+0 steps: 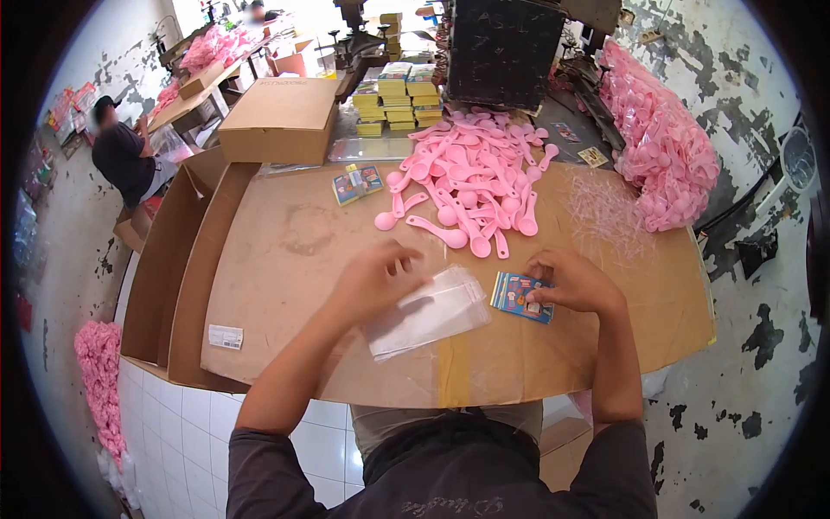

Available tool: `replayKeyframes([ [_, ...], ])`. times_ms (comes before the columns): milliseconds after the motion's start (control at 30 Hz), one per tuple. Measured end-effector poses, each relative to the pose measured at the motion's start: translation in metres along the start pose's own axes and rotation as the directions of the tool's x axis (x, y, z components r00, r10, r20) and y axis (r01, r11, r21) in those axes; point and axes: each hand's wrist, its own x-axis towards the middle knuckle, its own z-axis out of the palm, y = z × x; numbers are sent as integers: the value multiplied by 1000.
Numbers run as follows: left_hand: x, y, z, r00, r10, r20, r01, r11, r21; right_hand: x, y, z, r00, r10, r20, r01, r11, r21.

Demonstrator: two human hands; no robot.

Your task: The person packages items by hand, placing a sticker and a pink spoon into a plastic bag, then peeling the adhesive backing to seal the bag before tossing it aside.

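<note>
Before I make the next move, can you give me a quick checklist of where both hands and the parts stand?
1. Left hand on the clear bags: ok.
2. Right hand on the printed card: ok.
3. Top bag opened: cannot tell.
4. Pink spoons piled just beyond the hands, probably reachable: ok.
5. A spoon already in hand: not ok, neither hand has one.
6. Firm grip on the card: cannot tell.
</note>
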Motion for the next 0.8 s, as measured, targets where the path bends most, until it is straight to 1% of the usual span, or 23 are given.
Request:
replayKeyframes([
  [33,-3,2,9,995,96,18,-97,992,77,0,3,1,999,27,19,-28,998,63],
  [100,-5,3,22,958,277,70,-286,932,222,4,9,2,995,75,63,-85,978,188],
  [133,-3,2,23,952,300,62,-306,925,226,4,11,0,993,97,71,-111,964,240],
  [200,-3,-2,25,987,134,93,-143,985,96,5,13,-1,988,132,86,-154,926,345],
  [300,-4,4,23,989,-73,126,89,988,-126,3,15,0,990,143,-13,-134,953,272],
  [333,-5,7,22,981,-135,137,161,965,-205,3,14,1,992,111,-60,-91,960,265],
  [400,-5,8,22,982,-156,109,182,940,-288,2,8,2,987,49,-154,-10,969,245],
  [433,-5,8,23,981,-168,99,191,925,-329,2,6,2,984,7,-176,25,984,177],
  [500,-5,15,18,970,-203,133,226,956,-188,2,1,2,974,-80,-212,90,995,38],
  [533,-4,17,16,964,-221,146,239,964,-114,3,-5,2,977,-49,-205,78,988,136],
  [600,-5,14,20,985,-155,77,163,979,-122,8,-20,6,983,7,-185,54,944,325],
  [633,-6,12,22,992,-120,42,125,984,-125,12,-26,16,979,-1,-204,94,888,450],
  [700,-6,8,25,999,-51,18,53,992,-111,18,-35,43,970,-5,-244,173,723,669],
  [733,-6,7,26,1000,-16,5,17,995,-102,20,-38,51,966,-84,-243,212,795,568],
  [800,-7,14,23,992,-119,52,125,985,-116,24,-40,65,948,-240,-208,301,890,342],
])
